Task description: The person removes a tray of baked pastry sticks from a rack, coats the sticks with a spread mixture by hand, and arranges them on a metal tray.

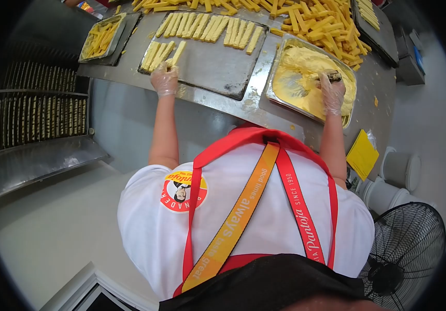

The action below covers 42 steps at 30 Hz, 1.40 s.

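My left hand (165, 80), in a clear plastic glove, pinches the near end of a cream-coated yellow stick (179, 53). It is over the left front of a dark baking tray (217, 65), where rows of coated sticks (194, 26) lie side by side. My right hand (331, 94), also gloved, is closed on a dark-handled tool (334, 76) above a metal pan (272, 96). The tool's working end is hidden, so I cannot tell its kind. Thick pale-yellow cream (299, 63) fills the pan, thinly smeared on its left side.
Plain yellow sticks (321, 26) are heaped behind the pan. At the left, a smaller pan (101, 39) holds more sticks, and a tray rack (33, 98) stands below. A yellow cloth (363, 154), white buckets (400, 168) and a fan (401, 256) are at the right.
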Motion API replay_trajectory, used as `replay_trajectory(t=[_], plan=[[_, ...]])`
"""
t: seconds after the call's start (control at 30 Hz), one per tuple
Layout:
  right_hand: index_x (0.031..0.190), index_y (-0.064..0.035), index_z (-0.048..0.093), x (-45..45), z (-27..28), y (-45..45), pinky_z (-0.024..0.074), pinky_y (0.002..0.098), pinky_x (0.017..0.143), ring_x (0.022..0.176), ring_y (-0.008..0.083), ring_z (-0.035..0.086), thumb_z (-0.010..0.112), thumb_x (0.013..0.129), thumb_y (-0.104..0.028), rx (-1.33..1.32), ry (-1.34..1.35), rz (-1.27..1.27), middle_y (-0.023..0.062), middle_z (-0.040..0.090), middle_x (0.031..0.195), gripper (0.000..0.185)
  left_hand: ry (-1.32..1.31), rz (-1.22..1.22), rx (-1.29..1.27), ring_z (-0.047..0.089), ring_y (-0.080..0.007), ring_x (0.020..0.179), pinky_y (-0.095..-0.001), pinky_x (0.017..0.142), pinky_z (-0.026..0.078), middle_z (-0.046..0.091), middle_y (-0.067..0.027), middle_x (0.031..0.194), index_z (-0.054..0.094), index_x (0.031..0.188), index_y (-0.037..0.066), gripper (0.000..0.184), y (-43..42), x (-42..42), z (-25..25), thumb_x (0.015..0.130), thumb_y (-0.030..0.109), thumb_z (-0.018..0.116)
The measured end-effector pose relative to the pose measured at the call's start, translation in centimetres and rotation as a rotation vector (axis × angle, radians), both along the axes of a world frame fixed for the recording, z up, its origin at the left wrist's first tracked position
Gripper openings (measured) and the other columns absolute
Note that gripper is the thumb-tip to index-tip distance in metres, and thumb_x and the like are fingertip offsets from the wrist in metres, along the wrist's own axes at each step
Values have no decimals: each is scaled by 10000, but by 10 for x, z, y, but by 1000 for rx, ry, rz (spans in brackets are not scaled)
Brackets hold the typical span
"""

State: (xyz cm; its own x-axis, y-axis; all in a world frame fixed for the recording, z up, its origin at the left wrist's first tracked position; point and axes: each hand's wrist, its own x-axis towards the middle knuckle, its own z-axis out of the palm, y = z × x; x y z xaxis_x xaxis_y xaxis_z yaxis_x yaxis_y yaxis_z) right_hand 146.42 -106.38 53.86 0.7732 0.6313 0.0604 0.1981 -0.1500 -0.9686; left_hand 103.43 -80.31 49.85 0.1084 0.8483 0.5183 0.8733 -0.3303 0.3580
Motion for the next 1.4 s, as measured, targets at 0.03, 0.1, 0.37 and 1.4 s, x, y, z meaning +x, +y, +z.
replay_trajectory(t=[0.03, 0.1, 0.37, 1.4], plan=[[878, -18, 651, -1, 0, 3, 502, 315, 623, 630, 175, 639, 664, 852, -173, -2, -20, 7, 68, 652, 741, 158, 41, 61, 13, 645, -377, 695, -469, 670, 524, 666, -165, 733, 677, 756, 56, 180, 8, -10, -8, 686, 220, 706], [878, -23, 647, -2, 3, 6, 497, 326, 624, 640, 183, 641, 664, 853, -177, -61, -94, 32, 79, 648, 738, 157, 47, 63, 41, 635, -402, 691, -493, 687, 520, 650, -187, 705, 652, 697, 32, 190, 21, -21, -22, 676, 213, 704], [884, -25, 645, -48, 29, -11, 487, 306, 642, 670, 147, 590, 674, 860, -206, -116, -271, 297, 59, 631, 745, 185, 50, 65, -57, 581, -434, 1005, -478, 906, 476, 596, -276, 1098, 561, 1079, -21, 457, 35, -24, -48, 690, 171, 701], [940, -45, 657, 28, 23, 0, 531, 295, 656, 685, 144, 630, 700, 856, -168, -353, -522, 235, 61, 679, 822, 154, -431, -786, -357, 674, -280, 787, -365, 744, 541, 698, -152, 898, 689, 1052, 29, 316, -38, 270, 81, 755, 136, 686]])
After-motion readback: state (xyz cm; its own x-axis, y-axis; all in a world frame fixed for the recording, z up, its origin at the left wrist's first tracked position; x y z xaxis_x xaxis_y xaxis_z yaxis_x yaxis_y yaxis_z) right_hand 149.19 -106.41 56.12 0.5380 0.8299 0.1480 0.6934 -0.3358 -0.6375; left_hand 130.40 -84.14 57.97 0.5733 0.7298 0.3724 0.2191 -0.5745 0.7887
